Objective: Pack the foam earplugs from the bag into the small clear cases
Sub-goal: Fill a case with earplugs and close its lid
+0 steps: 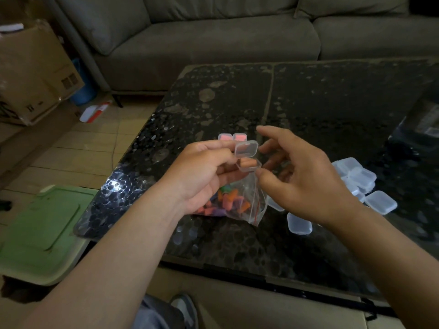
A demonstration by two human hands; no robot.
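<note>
Pinching open clear case (248, 157), left hand (202, 172) holds it above bag (247, 205) toward near-left corner of table (332, 96). Orange earplugs (249, 164) inside, lid up. Right hand (308, 176) loose, fingers spread, holding nothing, just beside clear case. Clear case probably light, thin, slick: grip by side walls. Earplugs soft, squashable.

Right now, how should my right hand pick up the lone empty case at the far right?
Pinch the lone clear case across two opposite side walls, with the right hand coming from above. It lies flat and shut on the table at the edge of the pile, with its outer sides exposed.
</note>
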